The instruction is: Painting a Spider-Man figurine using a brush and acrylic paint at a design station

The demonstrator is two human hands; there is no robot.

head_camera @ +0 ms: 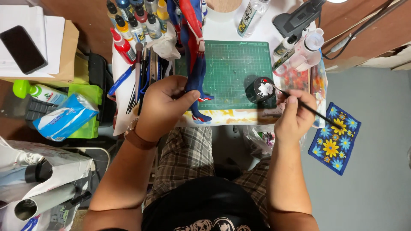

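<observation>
My left hand (165,105) grips a blue and red action figure (193,47) by its lower legs, holding it over the left edge of a green cutting mat (233,68). The figure's feet stick out below my thumb. My right hand (295,115) holds a thin black paintbrush (314,112), its tip reaching into a small black lid (260,90) that carries a blob of white paint. The lid rests on the mat's lower right corner.
Several paint bottles (132,23) stand at the back left beside pens and tools (143,72). More bottles (295,47) and a black lamp base (297,19) sit at the right. A phone (22,48), a green box (85,96), a tissue pack (64,117) lie left. A flowered cloth (336,137) lies on the floor.
</observation>
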